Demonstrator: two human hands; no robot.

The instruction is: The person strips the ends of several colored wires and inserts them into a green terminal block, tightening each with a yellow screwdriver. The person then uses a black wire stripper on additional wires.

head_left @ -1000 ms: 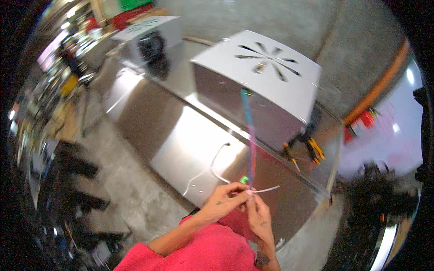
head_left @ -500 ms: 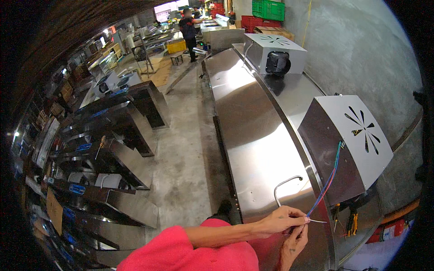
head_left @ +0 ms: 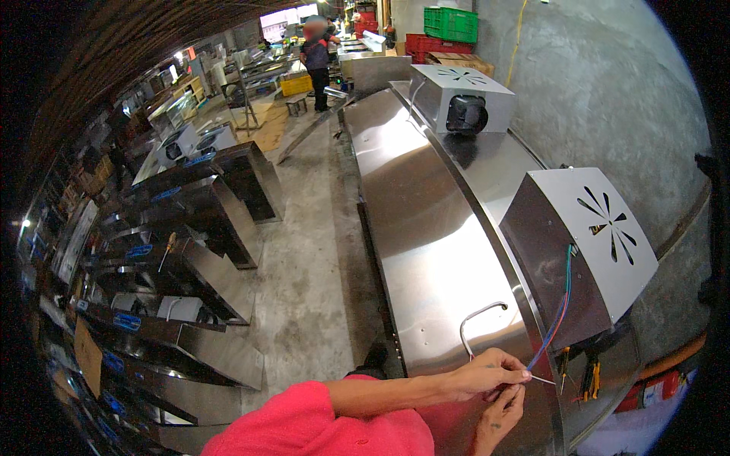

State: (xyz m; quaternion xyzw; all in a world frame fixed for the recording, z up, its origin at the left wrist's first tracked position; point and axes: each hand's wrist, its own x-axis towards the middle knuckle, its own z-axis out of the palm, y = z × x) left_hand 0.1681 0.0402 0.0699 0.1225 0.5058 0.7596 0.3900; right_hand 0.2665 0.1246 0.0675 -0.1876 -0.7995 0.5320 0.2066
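Note:
My left hand [head_left: 494, 373] is closed in a pinch on thin blue and red wires [head_left: 556, 324]. These wires, with a green one among them, run out of the side of a grey metal box [head_left: 561, 262] with a slotted lid. Just under it, my right hand [head_left: 502, 419] is closed too, its fingertips pressed to the same wires beside the left fingers. A thin pale wire end [head_left: 543, 379] sticks out to the right of the fingertips. Behind my left hand, a grey cable [head_left: 478, 311] curves up from the shiny steel panel [head_left: 445, 266]; its lower end is hidden by the hand.
Pliers with yellow handles [head_left: 591, 378] and a screwdriver [head_left: 564, 365] are right of the hands. A second box [head_left: 465, 83] with a black fan housing stands farther along the panel. Several steel hoods [head_left: 209, 277] line the left floor. A person [head_left: 315, 64] stands far off.
Both hands have shifted slightly to the right with the wires. The pale wire end now points more downward. The distant person has turned and changed posture.

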